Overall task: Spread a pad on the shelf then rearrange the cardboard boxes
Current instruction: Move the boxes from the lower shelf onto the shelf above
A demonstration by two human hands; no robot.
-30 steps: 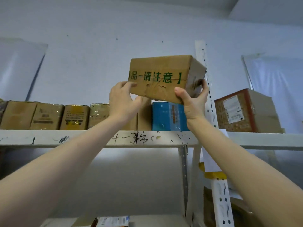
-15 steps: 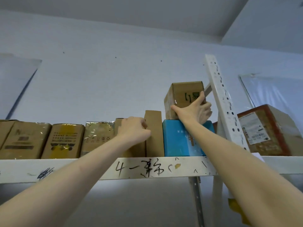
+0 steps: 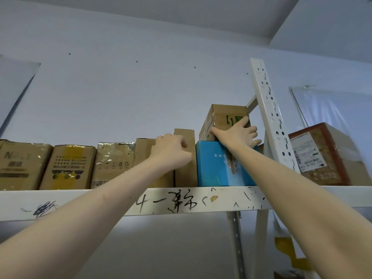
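Observation:
A brown cardboard box with green print (image 3: 225, 115) sits on top of a blue box (image 3: 213, 164) on the high white shelf (image 3: 80, 202). My right hand (image 3: 239, 134) presses flat against the brown box's front, fingers spread, thumb along its lower edge. My left hand (image 3: 171, 152) hovers with curled fingers in front of a tall narrow cardboard box (image 3: 185, 158) and a shorter one (image 3: 144, 150), holding nothing. I see no pad on the shelf from this low angle.
Several taped cardboard boxes (image 3: 68, 167) line the shelf to the left. A white perforated upright (image 3: 269, 115) leans just right of the stacked box. Beyond it stands a large red-edged carton (image 3: 326, 156) with a label. The wall is close behind.
The brown box went from being held in both hands to resting on the blue box. My left hand let go and dropped to the narrow boxes; my right hand stays pressed on it.

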